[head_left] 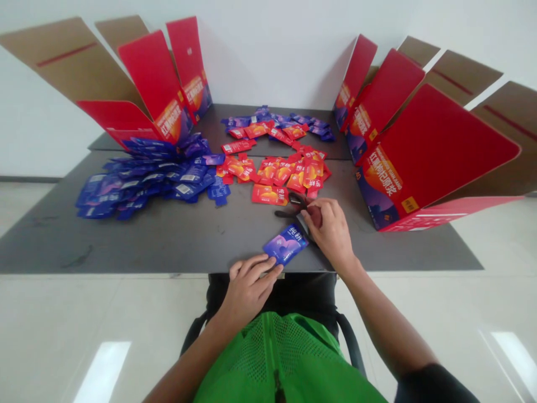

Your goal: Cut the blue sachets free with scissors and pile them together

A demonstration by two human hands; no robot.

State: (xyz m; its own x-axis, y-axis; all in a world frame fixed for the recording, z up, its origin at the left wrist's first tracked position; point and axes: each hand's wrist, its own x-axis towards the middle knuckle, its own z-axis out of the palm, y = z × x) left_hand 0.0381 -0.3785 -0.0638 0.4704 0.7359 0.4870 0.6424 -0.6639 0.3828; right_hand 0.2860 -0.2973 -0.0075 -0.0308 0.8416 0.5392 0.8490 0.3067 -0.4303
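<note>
A blue-purple sachet [286,245] lies slanted near the front edge of the table. My left hand [253,281] rests over that edge, its fingers stretched out and the fingertips at the sachet's lower left corner. Just beyond the sachet's upper right corner, my right hand [329,229] is closed, thumb and fingers together, on what look like black-handled scissors [289,213]. The dark loops point away to the left, and the fingers hide part of the tool. Behind it, a red sachet [269,195] lies at the front of a group of red sachets [296,170].
A large heap of blue sachets [146,179] covers the left side of the table [235,240]. More blue sachets [321,127] and red ones lie at the back. Open red cartons stand left [121,120] and right [444,151], flaps raised, against a white wall [272,56].
</note>
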